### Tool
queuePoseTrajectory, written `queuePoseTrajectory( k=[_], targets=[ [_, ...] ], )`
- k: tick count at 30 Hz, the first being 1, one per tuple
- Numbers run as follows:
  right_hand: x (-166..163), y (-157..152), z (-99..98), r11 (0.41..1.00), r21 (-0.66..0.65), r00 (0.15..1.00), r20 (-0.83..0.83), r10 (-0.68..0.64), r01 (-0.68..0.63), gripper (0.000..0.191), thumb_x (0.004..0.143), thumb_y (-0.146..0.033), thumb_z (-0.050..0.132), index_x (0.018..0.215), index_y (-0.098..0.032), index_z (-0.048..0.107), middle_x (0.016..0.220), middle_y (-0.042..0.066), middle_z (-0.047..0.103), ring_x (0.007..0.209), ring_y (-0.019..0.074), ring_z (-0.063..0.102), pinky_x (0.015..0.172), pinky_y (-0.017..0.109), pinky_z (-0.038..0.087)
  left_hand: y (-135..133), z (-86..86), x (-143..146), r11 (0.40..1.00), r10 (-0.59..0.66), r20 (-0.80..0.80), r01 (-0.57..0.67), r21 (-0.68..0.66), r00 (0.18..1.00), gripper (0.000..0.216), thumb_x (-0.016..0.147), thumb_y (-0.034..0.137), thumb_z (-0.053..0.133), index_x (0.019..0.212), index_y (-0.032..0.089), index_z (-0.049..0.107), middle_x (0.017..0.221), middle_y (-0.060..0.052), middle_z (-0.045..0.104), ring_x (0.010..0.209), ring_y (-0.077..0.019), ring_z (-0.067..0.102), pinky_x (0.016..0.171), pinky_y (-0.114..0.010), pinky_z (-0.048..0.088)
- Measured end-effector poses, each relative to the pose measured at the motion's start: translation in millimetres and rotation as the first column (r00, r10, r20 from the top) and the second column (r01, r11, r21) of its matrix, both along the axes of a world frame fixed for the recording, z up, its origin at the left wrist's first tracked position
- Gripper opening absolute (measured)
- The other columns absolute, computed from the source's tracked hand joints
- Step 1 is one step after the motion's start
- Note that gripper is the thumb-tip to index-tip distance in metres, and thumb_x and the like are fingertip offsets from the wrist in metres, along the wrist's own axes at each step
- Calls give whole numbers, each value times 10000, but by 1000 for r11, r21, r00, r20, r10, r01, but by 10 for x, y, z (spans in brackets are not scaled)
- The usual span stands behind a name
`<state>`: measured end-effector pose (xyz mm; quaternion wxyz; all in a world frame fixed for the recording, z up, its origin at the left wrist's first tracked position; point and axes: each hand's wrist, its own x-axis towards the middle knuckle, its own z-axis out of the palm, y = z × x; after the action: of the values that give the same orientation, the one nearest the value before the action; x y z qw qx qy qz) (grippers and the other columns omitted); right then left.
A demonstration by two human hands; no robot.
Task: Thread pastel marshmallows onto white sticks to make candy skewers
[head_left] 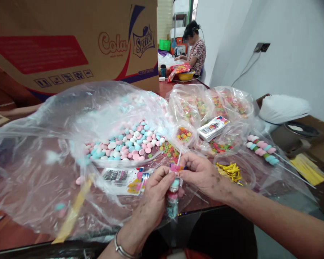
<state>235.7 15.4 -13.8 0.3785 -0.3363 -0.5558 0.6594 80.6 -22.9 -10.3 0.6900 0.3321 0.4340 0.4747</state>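
Observation:
In front of my body, I hold a bagged marshmallow skewer (174,185) with its white stick pointing up and its printed clear wrapper hanging down. My left hand (159,183) is closed around the wrapper's upper part, thumb on top. The fingers of my right hand (201,174) pinch the gathered wrapper near the stick; whether a tie is between them is hidden. Gold twist ties (229,172) lie in a clear bag just right of my right hand. Printed wrappers (124,180) lie flat to the left of my left hand.
Loose pink, blue and white marshmallows (129,144) spill from a big clear bag. Gummy rings (169,150) sit behind my hands, with bagged ones farther back. Finished-looking skewers (261,149) lie right. A large carton (75,43) stands behind; a co-worker (197,50) sits beyond.

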Motion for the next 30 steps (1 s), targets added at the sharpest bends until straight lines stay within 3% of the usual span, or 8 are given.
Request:
queuePoseTrajectory(
  k=[5,12,14,17,19,21,25,30],
  targets=[
    [126,76,93,931,202,952,79,295,-305,254,866,-256,640,1103,-172,600,892,7,650,795,121,627,757,257,501,34,-4,-148,940,-275,99,289,-183,956,164,808,294,608,783,132,609,569,-65,676,362,-140,579,304,-166,341],
    [218,80,226,557,744,903,430,21,-368,314,1002,-292,410,891,-153,669,814,43,613,791,137,542,735,258,454,52,-25,-263,832,-472,277,527,-173,837,407,839,447,569,821,57,686,598,-107,680,342,-93,495,331,-186,357],
    [212,83,211,562,736,896,443,21,-377,314,1005,-284,399,887,-153,658,831,44,630,816,140,555,764,263,458,46,18,-291,829,-490,253,536,-160,834,352,829,415,638,870,70,695,598,-61,644,389,-76,496,381,-174,357],
    [202,102,144,721,620,891,454,-9,-309,250,993,-282,429,925,-168,641,870,27,662,821,135,601,757,252,479,75,110,-317,871,-464,105,475,-127,879,257,818,348,688,765,98,664,593,-28,602,436,-68,510,424,-165,348],
    [210,112,102,777,615,865,456,-211,-135,215,988,-278,434,959,-181,624,865,20,666,794,143,613,723,260,493,124,155,-319,904,-412,-5,408,-127,911,255,826,348,675,724,118,635,616,-25,610,443,-75,529,419,-167,351],
    [228,110,93,612,790,779,403,-481,-31,197,975,-255,448,1046,-183,618,933,53,674,867,185,610,786,321,493,187,168,-312,924,-366,-70,354,-148,928,241,827,343,660,716,133,620,652,-28,629,457,-87,557,405,-167,345],
    [242,103,191,103,892,698,412,-585,-440,330,978,-176,428,1287,-171,543,1269,107,612,1202,259,481,1048,465,328,317,160,-301,921,-386,-96,377,-98,918,224,838,326,622,725,133,627,643,-23,621,468,-99,558,443,-195,384],
    [214,247,417,-28,787,670,506,-543,-616,267,981,-135,385,985,-129,652,859,77,646,892,221,506,935,445,363,463,321,-260,845,-525,-220,535,-16,822,283,828,370,610,655,149,581,595,-2,569,444,-90,460,428,-209,288]
  ],
)
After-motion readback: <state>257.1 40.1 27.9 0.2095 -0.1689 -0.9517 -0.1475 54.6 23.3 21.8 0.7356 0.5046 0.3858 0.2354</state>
